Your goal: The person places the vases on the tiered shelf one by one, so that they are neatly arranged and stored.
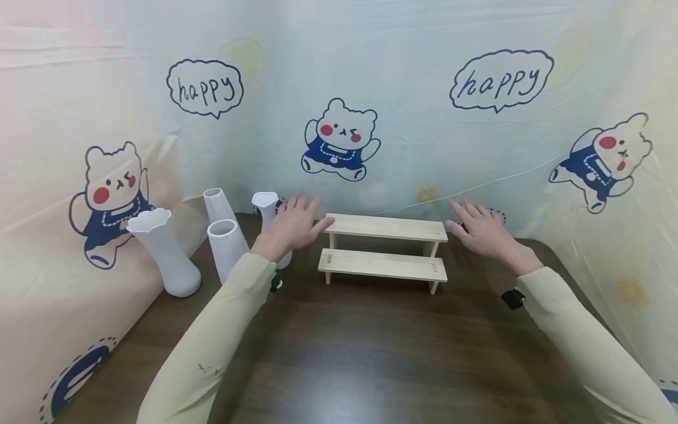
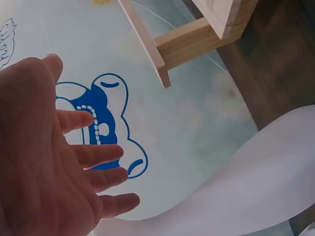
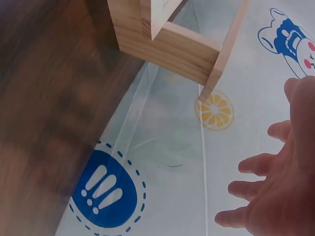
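Note:
A two-step wooden shelf (image 1: 382, 263) of pale boards stands toward the back of the dark table. My left hand (image 1: 295, 227) hovers by its left end, fingers spread and holding nothing. Past the right end is my right hand (image 1: 484, 231), its fingers also extended with nothing in them. In the left wrist view the left hand (image 2: 49, 157) shows its palm, apart from the shelf (image 2: 189, 42). The right wrist view has the right hand (image 3: 275, 177) apart from the shelf (image 3: 172, 49) too. Partly behind the left hand stands a slim white vase (image 1: 265, 203).
On the left of the table (image 1: 349, 353) are a white vase with a wavy rim (image 1: 168, 256), a tall narrow white vase (image 1: 216, 201) and a white cylindrical vase (image 1: 225, 241). A printed cloth (image 1: 413, 141) with cartoon bears hangs around the back and sides.

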The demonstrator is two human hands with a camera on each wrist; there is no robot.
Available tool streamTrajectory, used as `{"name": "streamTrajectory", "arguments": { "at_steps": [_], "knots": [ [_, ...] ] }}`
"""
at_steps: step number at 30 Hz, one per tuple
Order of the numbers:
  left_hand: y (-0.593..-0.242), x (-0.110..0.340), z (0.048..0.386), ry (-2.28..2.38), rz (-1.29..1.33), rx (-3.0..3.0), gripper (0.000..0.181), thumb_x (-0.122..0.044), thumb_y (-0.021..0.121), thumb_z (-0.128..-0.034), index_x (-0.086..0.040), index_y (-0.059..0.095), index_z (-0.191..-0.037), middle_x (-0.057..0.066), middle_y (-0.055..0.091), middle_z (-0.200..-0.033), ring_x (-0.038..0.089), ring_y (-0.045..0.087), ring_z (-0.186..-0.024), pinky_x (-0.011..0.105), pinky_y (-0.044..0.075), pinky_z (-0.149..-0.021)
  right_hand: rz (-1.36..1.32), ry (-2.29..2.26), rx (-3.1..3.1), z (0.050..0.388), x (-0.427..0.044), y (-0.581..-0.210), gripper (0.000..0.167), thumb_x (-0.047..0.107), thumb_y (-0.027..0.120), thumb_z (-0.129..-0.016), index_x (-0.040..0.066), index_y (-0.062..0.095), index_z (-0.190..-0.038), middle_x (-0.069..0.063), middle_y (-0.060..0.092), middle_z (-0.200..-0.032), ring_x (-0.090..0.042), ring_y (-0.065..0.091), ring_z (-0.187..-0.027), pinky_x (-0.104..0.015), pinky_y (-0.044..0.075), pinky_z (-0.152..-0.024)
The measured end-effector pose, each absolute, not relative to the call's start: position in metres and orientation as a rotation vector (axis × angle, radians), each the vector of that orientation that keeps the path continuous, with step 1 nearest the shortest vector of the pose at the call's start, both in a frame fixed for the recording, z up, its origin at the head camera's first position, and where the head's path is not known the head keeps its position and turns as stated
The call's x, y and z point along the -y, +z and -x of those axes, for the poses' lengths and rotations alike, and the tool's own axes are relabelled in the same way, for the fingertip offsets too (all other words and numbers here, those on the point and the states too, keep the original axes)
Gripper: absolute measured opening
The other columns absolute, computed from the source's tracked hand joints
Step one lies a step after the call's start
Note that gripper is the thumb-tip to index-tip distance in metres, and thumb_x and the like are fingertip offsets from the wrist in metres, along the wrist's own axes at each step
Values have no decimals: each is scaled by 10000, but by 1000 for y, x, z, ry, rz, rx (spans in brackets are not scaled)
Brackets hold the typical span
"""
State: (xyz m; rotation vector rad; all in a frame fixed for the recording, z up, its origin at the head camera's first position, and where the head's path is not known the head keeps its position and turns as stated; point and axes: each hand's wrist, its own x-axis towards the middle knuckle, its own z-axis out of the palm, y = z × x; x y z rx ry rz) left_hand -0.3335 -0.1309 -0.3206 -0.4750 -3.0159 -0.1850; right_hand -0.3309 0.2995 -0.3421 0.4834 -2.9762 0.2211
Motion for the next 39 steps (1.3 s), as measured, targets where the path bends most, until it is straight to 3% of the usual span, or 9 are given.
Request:
{"name": "streamTrajectory", "arguments": {
  "at_steps": [8,16,31,39],
  "knots": [
    [-320,131,320,-254,508,2969,773,-670,301,-965,-203,188,-1572,179,221,-1619,415,163,-1498,629,172,-1192,-542,370,2942,330,-293,-350,702,512,301,-1042,116,94,-1583,-316,101,-1600,-545,121,-1449,-692,118,-1149],
    [-318,133,307,-319,499,2949,794,-696,279,-954,-199,200,-1569,157,233,-1620,392,184,-1499,604,190,-1198,-542,527,2923,325,-289,-356,713,488,331,-1042,89,87,-1580,-286,119,-1610,-515,127,-1463,-689,111,-1154],
    [-323,142,282,-433,552,2834,742,-608,413,-972,-150,286,-1541,140,358,-1567,350,294,-1465,543,247,-1201,-553,748,2855,325,-291,-379,698,401,375,-1052,95,39,-1581,-268,155,-1610,-489,195,-1456,-657,197,-1153],
    [-323,148,264,-455,582,2767,650,-455,544,-972,-118,362,-1496,144,423,-1519,340,353,-1431,543,296,-1178,-454,828,2893,324,-290,-391,765,509,337,-1034,52,45,-1573,-287,171,-1597,-496,249,-1431,-665,252,-1123]
  ]
}}
